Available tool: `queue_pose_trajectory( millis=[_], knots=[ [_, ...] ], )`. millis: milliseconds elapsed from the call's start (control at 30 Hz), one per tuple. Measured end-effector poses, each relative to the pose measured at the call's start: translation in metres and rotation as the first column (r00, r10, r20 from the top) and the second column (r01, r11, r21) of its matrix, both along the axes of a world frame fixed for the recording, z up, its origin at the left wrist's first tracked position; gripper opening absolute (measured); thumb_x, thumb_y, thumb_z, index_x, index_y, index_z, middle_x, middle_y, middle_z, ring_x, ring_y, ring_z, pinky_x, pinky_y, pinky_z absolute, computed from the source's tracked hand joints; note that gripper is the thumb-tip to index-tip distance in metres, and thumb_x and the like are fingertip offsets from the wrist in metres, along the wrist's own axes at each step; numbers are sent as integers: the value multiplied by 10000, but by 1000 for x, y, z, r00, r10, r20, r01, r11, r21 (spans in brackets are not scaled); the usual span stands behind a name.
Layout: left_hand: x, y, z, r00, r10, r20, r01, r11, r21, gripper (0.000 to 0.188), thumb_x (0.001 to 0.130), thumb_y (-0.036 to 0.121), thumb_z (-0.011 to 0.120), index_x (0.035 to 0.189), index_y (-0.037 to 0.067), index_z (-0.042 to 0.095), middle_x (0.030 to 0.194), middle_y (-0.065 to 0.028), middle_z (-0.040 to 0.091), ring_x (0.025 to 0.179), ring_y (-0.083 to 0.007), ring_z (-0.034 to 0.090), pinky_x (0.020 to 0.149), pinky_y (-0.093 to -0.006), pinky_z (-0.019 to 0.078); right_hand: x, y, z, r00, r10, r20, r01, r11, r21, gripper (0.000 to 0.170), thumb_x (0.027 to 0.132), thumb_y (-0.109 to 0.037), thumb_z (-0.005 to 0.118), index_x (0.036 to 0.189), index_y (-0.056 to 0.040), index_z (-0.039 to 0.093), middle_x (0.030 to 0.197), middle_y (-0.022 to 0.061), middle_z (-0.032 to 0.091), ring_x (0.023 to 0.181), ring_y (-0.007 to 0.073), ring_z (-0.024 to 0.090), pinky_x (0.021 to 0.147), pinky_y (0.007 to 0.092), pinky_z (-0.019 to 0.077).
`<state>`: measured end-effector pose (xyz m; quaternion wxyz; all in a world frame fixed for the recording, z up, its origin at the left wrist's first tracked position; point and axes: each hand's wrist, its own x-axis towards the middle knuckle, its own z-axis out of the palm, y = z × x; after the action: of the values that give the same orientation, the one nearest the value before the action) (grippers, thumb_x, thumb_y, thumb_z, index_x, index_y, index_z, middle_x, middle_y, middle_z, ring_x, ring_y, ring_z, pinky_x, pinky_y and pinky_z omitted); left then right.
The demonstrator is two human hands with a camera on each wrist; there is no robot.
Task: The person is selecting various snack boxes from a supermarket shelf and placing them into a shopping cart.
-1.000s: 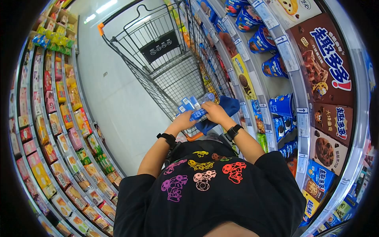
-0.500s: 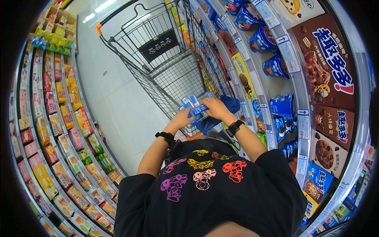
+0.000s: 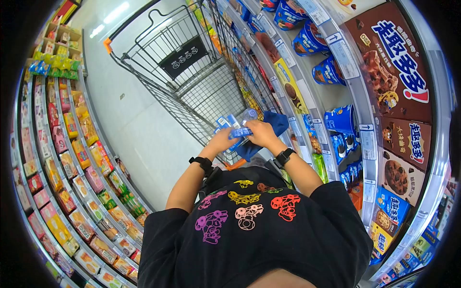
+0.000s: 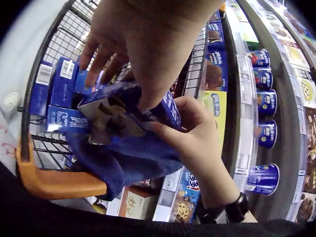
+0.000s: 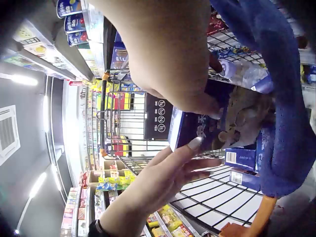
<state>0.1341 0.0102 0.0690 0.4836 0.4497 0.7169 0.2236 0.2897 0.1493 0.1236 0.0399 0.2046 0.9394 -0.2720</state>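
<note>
A dark blue biscuit box (image 4: 116, 116) with cookies pictured on its face is held between both hands above the back of the cart. The left hand (image 3: 221, 140) pinches one end, its thumb on the printed face and its other fingers spread behind. At the other end, the right hand (image 3: 262, 133) grips the box, thumb on the face. Beyond the left hand, several blue boxes (image 4: 63, 81) with barcodes stand in the cart. A dark blue cloth (image 4: 133, 158) hangs over the cart's rear, just below the held box. A clear bottle (image 5: 253, 75) lies close by.
The wire shopping cart (image 3: 211, 96) has an orange-ended handle (image 4: 74, 182) near the person's body. Shelves of blue snack cups (image 3: 329, 70) and large brown cookie cartons (image 3: 389, 62) line the right. Packaged snacks (image 3: 86, 168) fill the left shelves, across a pale floor (image 3: 127, 115).
The held box has turned to lie more level between the hands, both still on it. In the head view, the cart and shelves have shifted slightly left.
</note>
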Motion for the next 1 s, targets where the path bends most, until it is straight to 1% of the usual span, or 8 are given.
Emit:
queue_pose_trajectory(
  millis=[100, 300, 433, 567, 633, 733, 833, 1000],
  knots=[
    [5, 8, -6, 996, 70, 53, -72, 997, 34, 625, 760, 375, 651, 1262, 43, 483, 1119, -233, 577, 1047, -363, 560, 892, -401, 449, 8, -1, -2, 997, -71, 5, 71, 997, 29, 391, 659, -183, 679, 1009, -77, 541, 922, 114, 591, 855, 313, 602, 691, 411, 502],
    [15, 28, -6, 974, 61, 219, -85, 991, 101, 636, 816, 324, 633, 1339, 42, 405, 1196, -205, 559, 1066, -286, 567, 899, -350, 447, 27, -7, -2, 973, -229, -26, 230, 972, 53, 435, 673, -208, 683, 1046, -40, 536, 895, 137, 584, 829, 327, 603, 689, 415, 500],
    [21, 37, -7, 981, -31, 189, 16, 997, 80, 650, 830, 389, 572, 1326, 3, 404, 1249, -257, 503, 1146, -370, 506, 961, -371, 403, 34, -15, -1, 963, -267, 34, 265, 963, 46, 501, 682, -234, 687, 1109, -31, 521, 907, 146, 577, 830, 330, 605, 690, 415, 501],
    [22, 40, 1, 985, 12, 172, -17, 1000, 27, 613, 833, 422, 558, 1266, -3, 466, 1204, -264, 528, 1120, -368, 522, 939, -379, 413, 36, -22, 0, 969, -241, 57, 239, 970, 36, 513, 690, -247, 682, 1118, -26, 509, 929, 149, 574, 844, 333, 605, 687, 414, 504],
    [19, 39, 6, 979, 60, 194, -57, 998, -19, 587, 835, 436, 551, 1232, 7, 499, 1151, -263, 561, 1077, -371, 548, 910, -390, 431, 35, -23, 2, 977, -203, 66, 200, 979, 51, 458, 686, -247, 692, 1049, -28, 517, 898, 143, 585, 811, 324, 616, 659, 421, 507],
    [13, 40, 16, 994, 20, 103, -10, 995, -95, 551, 835, 446, 548, 1193, 27, 531, 1050, -242, 614, 989, -380, 589, 852, -412, 462, 29, -23, 7, 977, -187, 106, 181, 981, 65, 431, 688, -245, 694, 1014, -25, 518, 869, 140, 595, 788, 319, 623, 642, 425, 510],
    [14, 41, -5, 997, -54, 59, 56, 998, -23, 531, 835, 463, 536, 1156, 41, 565, 978, -223, 642, 929, -387, 608, 809, -428, 479, 29, -23, -1, 966, -229, 118, 221, 972, 79, 432, 682, -247, 694, 997, -13, 513, 870, 158, 600, 784, 329, 624, 646, 432, 510],
    [19, 51, 16, 992, -125, 9, 125, 992, 2, 533, 836, 487, 511, 1108, 38, 602, 962, -224, 645, 939, -377, 607, 815, -427, 476, 26, -17, 0, 943, -216, 252, 198, 976, 96, 427, 662, -265, 705, 943, -13, 505, 827, 169, 615, 752, 334, 631, 632, 437, 515]
  ],
)
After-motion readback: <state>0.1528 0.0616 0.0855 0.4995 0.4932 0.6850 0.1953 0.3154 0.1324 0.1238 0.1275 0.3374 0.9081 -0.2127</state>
